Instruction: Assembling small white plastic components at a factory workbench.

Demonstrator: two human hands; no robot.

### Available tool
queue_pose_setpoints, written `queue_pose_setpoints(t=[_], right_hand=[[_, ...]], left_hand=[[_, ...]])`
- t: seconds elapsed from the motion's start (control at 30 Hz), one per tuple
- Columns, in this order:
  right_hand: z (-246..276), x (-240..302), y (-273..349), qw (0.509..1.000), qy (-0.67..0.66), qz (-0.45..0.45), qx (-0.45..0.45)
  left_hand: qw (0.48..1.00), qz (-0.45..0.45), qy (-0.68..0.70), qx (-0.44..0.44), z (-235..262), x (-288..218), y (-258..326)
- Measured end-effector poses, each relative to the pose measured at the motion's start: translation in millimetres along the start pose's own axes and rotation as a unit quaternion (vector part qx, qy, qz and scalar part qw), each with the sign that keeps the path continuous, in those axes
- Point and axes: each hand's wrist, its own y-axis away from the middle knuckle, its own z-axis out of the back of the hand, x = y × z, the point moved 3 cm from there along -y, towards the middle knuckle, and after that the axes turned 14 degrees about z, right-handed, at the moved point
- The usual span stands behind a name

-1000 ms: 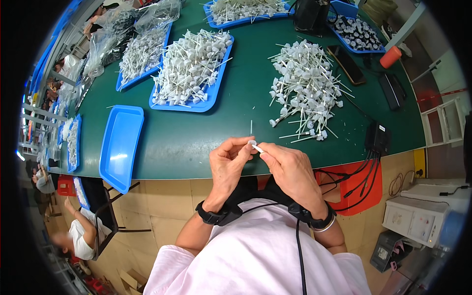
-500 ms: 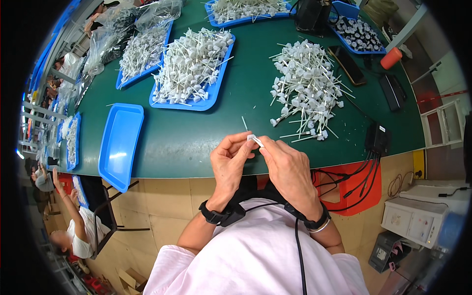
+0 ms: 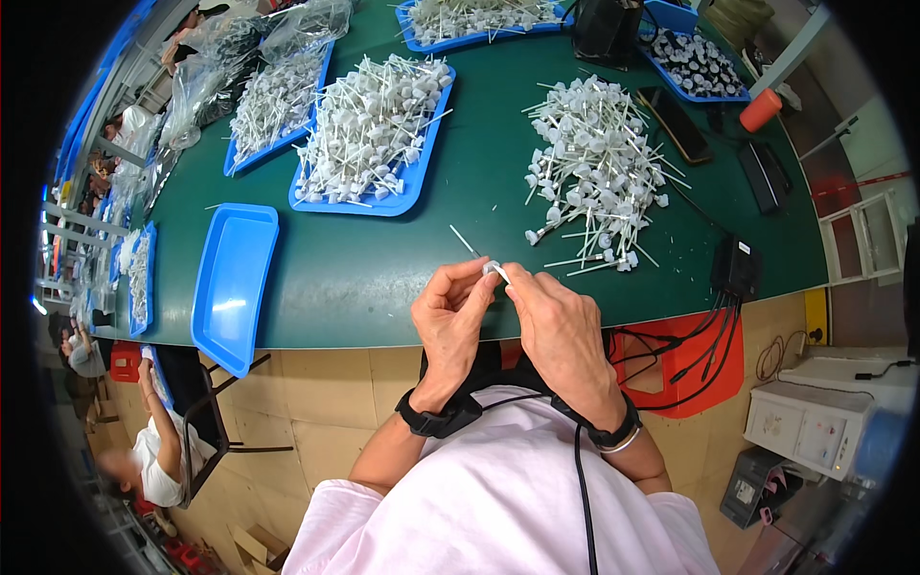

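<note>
White-capped stem piece: held up at the fingertips of both hands, close above the near edge of the table, with thin pale stem slanting away to the upper left.
Left hand: closed in a pinch, thumb and forefinger on the cap, other fingers curled under.
Right hand: pinched just as tight, thumb and forefinger on a short white bit at the cap; too small to tell whether separate or part of the same piece.
Loose heap: white-capped stem pieces, tangled directly on the green tabletop, beyond the right hand.
Loaded blue tray: piled with similar pieces, beyond the left hand.
Shallow blue tray: lying farther left, jutting past the near table edge.
Smartphone: laid just right of the heap.
Black cable box: near the right end, with cables trailing over a red stool.
Co-worker in white: seated at lower left.
</note>
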Motion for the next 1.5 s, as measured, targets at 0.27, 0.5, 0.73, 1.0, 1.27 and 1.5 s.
queue_pose_setpoints(t=[0.27, 0.5, 0.73, 1.0, 1.27, 1.5], right_hand=[[1.5, -2.6, 0.5, 1.000, -0.018, 0.007, -0.006], [3.7, -16.1, -3.8, 0.982, -0.187, -0.009, -0.024], [2.4, -31.2, -6.1, 0.945, -0.314, -0.073, 0.053], [-0.8, -49.4, -7.6, 0.880, -0.445, -0.118, 0.114], [0.1, -41.7, -3.7, 0.900, -0.411, -0.122, 0.078], [-8.7, -39.5, 1.6, 0.866, -0.479, -0.139, 0.045]], left_hand=[[0.999, 0.034, 0.003, 0.025, 3.2, 0.1, 0.0], [0.996, 0.053, -0.033, 0.060, 9.9, -1.6, -4.0], [0.993, 0.082, -0.022, 0.082, 10.3, -5.4, -3.3], [0.993, 0.069, -0.007, 0.091, 8.2, -6.3, -2.2], [0.994, 0.076, -0.014, 0.075, 3.7, -7.7, -1.7], [0.994, 0.075, 0.024, 0.081, 2.9, -7.4, -3.1]])
